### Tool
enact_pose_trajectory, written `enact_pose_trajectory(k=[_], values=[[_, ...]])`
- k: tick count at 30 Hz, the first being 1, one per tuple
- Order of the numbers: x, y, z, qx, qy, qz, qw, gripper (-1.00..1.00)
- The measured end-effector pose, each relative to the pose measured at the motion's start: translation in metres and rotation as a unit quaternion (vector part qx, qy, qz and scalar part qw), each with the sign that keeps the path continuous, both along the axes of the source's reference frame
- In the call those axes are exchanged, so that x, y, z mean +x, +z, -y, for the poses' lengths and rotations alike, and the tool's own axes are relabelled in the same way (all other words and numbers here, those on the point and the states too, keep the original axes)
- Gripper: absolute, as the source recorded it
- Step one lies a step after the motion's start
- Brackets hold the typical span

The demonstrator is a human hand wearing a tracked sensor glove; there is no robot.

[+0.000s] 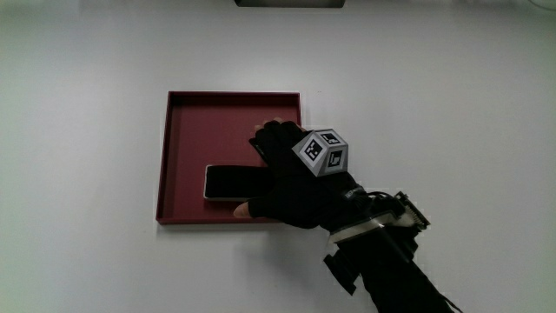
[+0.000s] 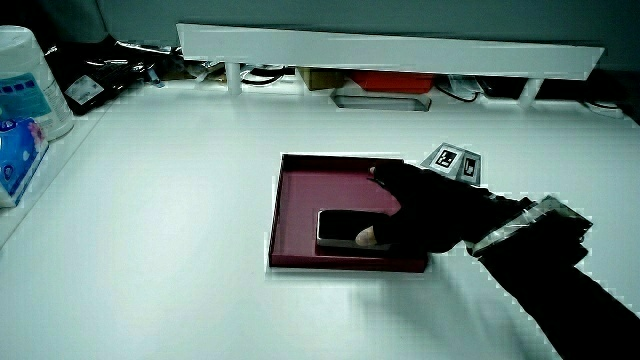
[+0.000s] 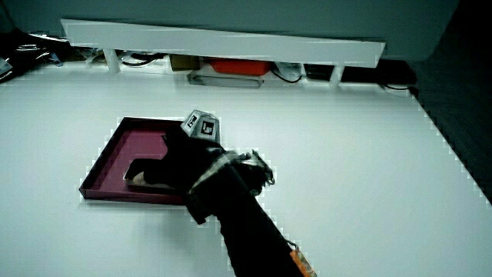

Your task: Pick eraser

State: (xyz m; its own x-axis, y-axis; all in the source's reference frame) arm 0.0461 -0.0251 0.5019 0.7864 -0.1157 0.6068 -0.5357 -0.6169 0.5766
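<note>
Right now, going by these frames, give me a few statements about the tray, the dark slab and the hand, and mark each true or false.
1. The hand is over the tray. True.
2. The slab lies on the bare table beside the tray. False: it lies in the tray.
3. The slab lies in the part of the tray nearer the person. True.
4. The tray is stacked on a second tray. False: it sits directly on the table.

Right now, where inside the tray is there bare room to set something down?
Bare floor lies between the eraser and the tray wall farthest from the person. The part nearest the person is crowded: the eraser lies there, and the hand covers one end of it.
</note>
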Motion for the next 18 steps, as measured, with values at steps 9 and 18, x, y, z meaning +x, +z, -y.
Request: enact_pose_trajectory(k=[9, 18], values=[[-0.012, 0.018, -0.003, -0.018, 0.005, 0.000, 0.9998, 0.00], [-0.012, 0.037, -0.005, -0.026, 0.012, -0.014, 0.9995, 0.00]])
